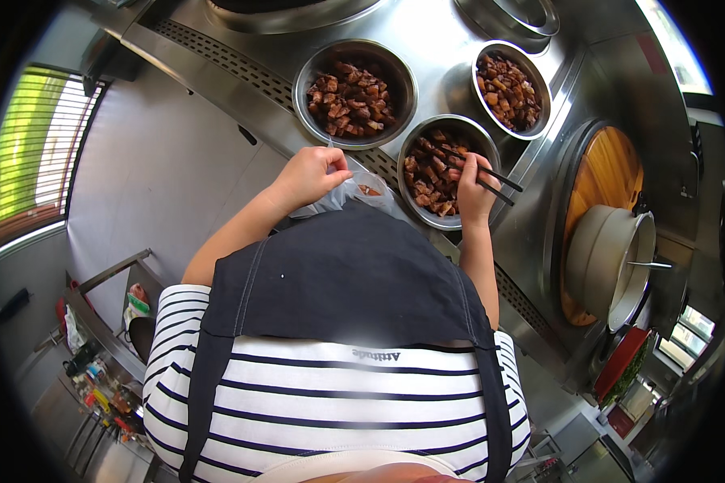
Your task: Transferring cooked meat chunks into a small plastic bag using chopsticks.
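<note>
My left hand (317, 172) pinches the edge of a clear plastic bag (338, 196) in front of my dark apron; some brown meat shows inside the bag. A pair of black chopsticks (492, 181) is in my right hand (476, 187), their tips among braised meat cubes (426, 175) in the nearest steel bowl (406, 202). Whether the tips grip a piece, I cannot tell. Farther off on the steel counter stand two more steel bowls of such meat, one at the middle (412, 99) and one at the right (547, 99).
A perforated drain strip (229, 57) runs along the steel counter's front. To the right are a round wooden board (604, 163) with a large metal pot (598, 259) on it, and a red basin (619, 365) of greens. At the back right is a round metal lid or pan (538, 18).
</note>
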Available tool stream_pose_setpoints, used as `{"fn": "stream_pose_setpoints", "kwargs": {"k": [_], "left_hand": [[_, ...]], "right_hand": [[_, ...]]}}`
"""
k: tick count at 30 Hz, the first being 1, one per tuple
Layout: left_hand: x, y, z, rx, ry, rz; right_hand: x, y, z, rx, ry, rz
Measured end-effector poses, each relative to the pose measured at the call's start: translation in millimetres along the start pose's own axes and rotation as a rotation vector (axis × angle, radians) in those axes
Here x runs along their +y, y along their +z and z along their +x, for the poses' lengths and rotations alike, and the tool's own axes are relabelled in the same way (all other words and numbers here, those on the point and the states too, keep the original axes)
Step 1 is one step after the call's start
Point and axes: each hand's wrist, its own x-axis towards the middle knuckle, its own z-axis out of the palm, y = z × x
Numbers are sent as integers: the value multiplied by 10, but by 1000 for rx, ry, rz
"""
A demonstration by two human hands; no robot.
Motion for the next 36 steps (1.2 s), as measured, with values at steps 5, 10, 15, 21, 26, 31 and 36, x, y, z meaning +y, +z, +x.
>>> {"fn": "stream_pose_setpoints", "kwargs": {"k": [5, 10, 15, 21, 26, 31, 36], "left_hand": [[-16, -11, -16, 26, -12, 6], [-13, 3, -11, 20, -17, -13], [-38, 8, -19, 44, -12, 3], [-14, 15, -33, 42, -39, 22], [-19, 2, -35, 48, -47, 29], [-48, 27, 3, 60, 35, 54], [-27, -9, -22, 68, -18, 21]], "right_hand": [[-78, -166, -57, 32, 67, 172], [-139, -399, 39, 132, 143, 300], [-26, -244, 120, 59, 123, 260], [135, -95, 199, 128, 141, 253], [18, -274, 400, 200, 219, 351], [-81, -617, 589, 327, 216, 467], [-307, -835, 812, 475, -27, 467]]}}
